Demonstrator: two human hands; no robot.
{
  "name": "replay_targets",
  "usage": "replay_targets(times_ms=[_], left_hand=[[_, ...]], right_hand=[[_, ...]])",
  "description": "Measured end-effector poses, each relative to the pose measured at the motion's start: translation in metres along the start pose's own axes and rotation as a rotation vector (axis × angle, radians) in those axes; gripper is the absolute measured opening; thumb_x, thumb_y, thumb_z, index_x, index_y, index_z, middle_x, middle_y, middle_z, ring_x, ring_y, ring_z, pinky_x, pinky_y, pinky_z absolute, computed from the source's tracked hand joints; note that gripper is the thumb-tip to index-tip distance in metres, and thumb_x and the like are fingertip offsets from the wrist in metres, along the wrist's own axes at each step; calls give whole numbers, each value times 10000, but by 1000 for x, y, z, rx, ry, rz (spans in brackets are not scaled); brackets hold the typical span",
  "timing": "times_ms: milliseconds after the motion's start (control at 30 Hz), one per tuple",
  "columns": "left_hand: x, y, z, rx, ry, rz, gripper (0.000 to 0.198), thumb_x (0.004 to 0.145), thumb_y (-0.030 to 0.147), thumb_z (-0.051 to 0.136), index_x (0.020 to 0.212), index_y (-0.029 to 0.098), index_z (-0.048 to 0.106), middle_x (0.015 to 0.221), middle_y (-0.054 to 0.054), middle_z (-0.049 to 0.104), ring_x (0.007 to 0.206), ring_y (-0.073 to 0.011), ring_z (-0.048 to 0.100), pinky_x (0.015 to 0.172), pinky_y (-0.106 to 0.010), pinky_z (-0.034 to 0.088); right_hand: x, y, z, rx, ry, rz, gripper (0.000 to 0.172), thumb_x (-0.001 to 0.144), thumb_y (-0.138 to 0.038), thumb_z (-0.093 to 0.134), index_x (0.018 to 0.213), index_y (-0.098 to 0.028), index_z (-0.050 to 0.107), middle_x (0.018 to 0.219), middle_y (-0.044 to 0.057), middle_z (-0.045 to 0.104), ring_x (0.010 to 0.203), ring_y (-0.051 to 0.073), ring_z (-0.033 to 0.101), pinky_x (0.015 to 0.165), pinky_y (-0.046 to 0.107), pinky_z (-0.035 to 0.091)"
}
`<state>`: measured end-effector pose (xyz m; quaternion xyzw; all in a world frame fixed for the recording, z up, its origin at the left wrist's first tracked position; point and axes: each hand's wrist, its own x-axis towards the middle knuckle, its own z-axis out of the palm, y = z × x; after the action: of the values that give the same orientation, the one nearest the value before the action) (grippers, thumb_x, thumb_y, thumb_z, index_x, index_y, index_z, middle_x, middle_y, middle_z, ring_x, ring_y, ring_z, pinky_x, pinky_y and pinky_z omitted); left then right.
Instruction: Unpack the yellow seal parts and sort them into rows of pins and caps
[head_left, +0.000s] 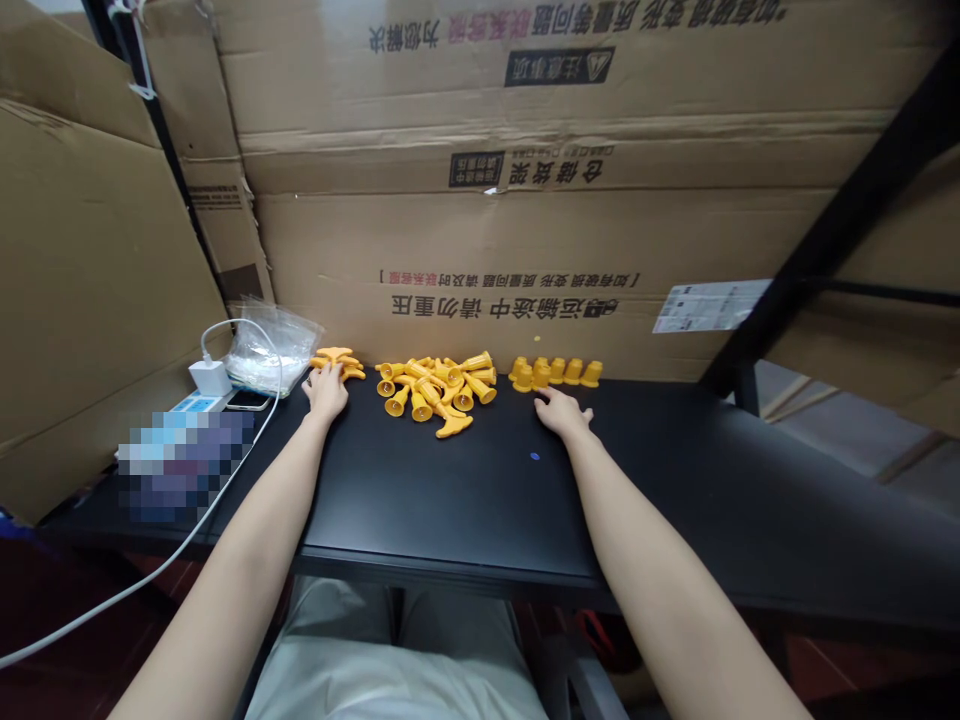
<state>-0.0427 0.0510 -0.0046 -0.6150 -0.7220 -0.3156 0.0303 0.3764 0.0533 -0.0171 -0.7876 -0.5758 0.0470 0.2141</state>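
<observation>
My left hand (328,393) rests at a small stack of orange T-shaped handles (336,356) at the back left of the black table, fingers spread against them. Its fingertips are partly hidden among the pieces. My right hand (564,411) lies low on the tabletop, thumb apart and fingers stretched toward a group of yellow cup-shaped pieces (572,372). Whether its fingertips touch the nearest cup is unclear. Between my hands lies a jumbled heap of yellow-orange pieces (429,382), several with flared hollow ends. One T-shaped handle (454,425) sticks out at the heap's front.
A cardboard sheet (450,230) stands upright behind the black table (450,500). To the left are a clear plastic bag (271,345), a white charger (211,377), its white cable (225,490) and a phone (248,401). A dark metal post (825,210) slants at right.
</observation>
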Motion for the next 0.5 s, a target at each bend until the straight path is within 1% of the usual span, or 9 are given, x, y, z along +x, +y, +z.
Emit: replay_targets(times_ms=[33,100,200,267,300,367,433,500], left_hand=[[0,1,1,31,-30,1,439,870,219,368,1271,229,545,1465,-121,413,1325,-351,355,1037,-622,281],[-1,3,2,70,-91,13,438,876,262,384,1287,235,532,1521,-128,321,1375,-354,282,1059,-653,213],[-1,3,4,98,-127,31,444,882,293,388,1304,247,516,1532,-134,294,1395,-334,260,1080,-641,185],[-1,3,4,106,-127,42,435,882,302,392,1294,253,526,1531,-130,295,1394,-334,264,1079,-635,194],[-1,2,3,107,-129,45,427,882,303,394,1282,255,536,1530,-129,296,1392,-336,266,1075,-638,198],[-3,2,2,105,-131,44,405,884,300,393,1249,259,564,1521,-129,312,1387,-336,275,1068,-645,203],[-5,4,-1,99,-109,50,381,888,282,381,1201,260,597,1495,-130,354,1374,-329,301,1071,-646,198],[-9,8,-4,104,-65,82,364,884,251,378,1152,249,623,1469,-135,392,1357,-322,332,1084,-644,174]], right_hand=[[-1,-2,-1,-15,14,3,409,870,-268,442,1242,-223,605,1331,125,557,1230,333,474,1026,656,238],[-5,-9,-4,-45,78,-20,364,866,-245,435,1160,-183,641,1266,148,588,1187,321,505,1006,606,290],[-12,-27,-7,-48,221,-156,314,888,-258,395,1009,-151,665,1147,165,624,1104,297,542,941,515,357],[-19,-43,-7,-32,270,-265,324,906,-320,382,930,-154,659,1054,161,647,1029,292,561,897,492,366],[-23,-51,-6,-29,263,-306,341,912,-360,379,892,-157,653,1006,152,657,1000,289,566,884,484,365],[-31,-66,-2,-38,204,-354,394,919,-443,367,869,-168,645,963,129,668,976,280,571,875,470,366],[-39,-77,4,-63,134,-345,417,910,-487,384,914,-163,646,1005,136,666,994,282,573,869,460,373],[-43,-83,9,-80,68,-302,411,899,-484,418,964,-149,647,1067,158,653,1035,297,568,856,452,387]])
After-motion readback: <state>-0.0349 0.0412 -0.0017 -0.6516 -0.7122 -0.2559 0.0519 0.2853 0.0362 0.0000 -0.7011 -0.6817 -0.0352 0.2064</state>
